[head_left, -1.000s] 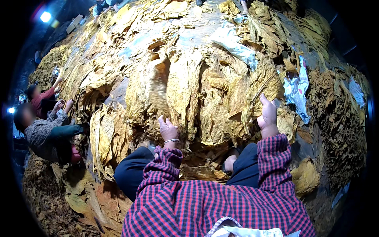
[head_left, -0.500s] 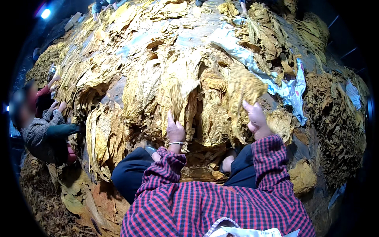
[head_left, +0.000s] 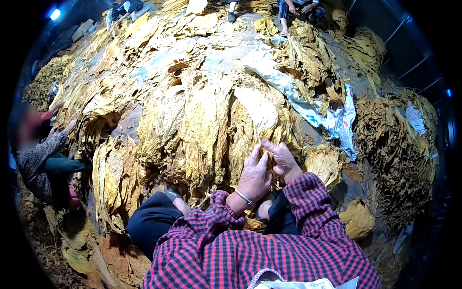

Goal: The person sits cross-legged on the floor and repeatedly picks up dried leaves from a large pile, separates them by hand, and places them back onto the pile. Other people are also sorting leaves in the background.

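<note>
Dried leaves (head_left: 263,111): yellow, wrinkled, directly in front of the person, fanning away from where the two hands meet; a bit of yellow leaf shows between the fingers.
Left hand (head_left: 255,177): back upward, thumb and forefinger pinching at the leaf ends, the other fingers folded and partly hidden; a pale bracelet (head_left: 244,196) rings the wrist.
Right hand (head_left: 286,163): just beside the left, thumb and forefinger drawn in on the same leaf ends, the remaining fingers curled; their exact grip is hidden.
Crumpled bunch (head_left: 357,220): alone, near the right sleeve.
Leaf heap (head_left: 199,120): long, pale yellow layers spread before and left of the hands.
Plastic sheet (head_left: 343,119): white and blue, creased, running diagonally beyond the right hand.
Darker leaves (head_left: 397,159): brown, shrivelled, piled at far right.
Co-worker (head_left: 41,161): at the left edge, in a grey sleeve, hand at the heap.
Distant people (head_left: 126,8): along the far edge, partly cropped.
Lamp (head_left: 55,14): bright, upper left corner.
</note>
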Motion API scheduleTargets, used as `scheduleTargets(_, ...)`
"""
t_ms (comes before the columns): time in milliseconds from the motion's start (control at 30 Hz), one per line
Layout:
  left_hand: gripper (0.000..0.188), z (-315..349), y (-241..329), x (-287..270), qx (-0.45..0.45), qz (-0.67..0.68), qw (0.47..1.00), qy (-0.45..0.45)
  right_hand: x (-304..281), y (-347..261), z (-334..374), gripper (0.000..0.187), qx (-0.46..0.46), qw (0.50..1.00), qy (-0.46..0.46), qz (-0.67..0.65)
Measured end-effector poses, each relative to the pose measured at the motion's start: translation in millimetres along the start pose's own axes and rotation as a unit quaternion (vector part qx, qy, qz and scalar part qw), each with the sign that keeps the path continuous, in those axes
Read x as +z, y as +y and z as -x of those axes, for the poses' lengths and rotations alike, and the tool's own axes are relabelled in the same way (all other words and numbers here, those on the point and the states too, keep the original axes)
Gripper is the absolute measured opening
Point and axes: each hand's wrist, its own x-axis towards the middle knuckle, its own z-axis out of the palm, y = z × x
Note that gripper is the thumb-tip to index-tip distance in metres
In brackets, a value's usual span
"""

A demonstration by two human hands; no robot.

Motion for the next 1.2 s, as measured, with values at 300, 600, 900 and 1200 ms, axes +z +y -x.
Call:
scheduleTargets(300, 0.029, 10, -114, 19, -0.17, 0.134, 0.966, 0.144, -18, -19, -11, 0.017, -0.208, 0.955, 0.209, 0.009)
scheduleTargets(600, 0.045, 43, -219, -2, -0.418, -0.161, 0.894, -0.01, -26, -34, -8, 0.01, -0.145, 0.976, 0.162, -0.025)
scheduleTargets(900, 0.059, 15, -146, -11, -0.256, 0.64, 0.725, 0.023, 2, -2, 5, 0.032, -0.082, 0.918, -0.191, 0.337)
scheduleTargets(1200, 0.011, 79, -194, 4, -0.349, 0.755, 0.551, 0.071, -6, 15, 13, 0.049, -0.063, 0.718, -0.204, 0.663)
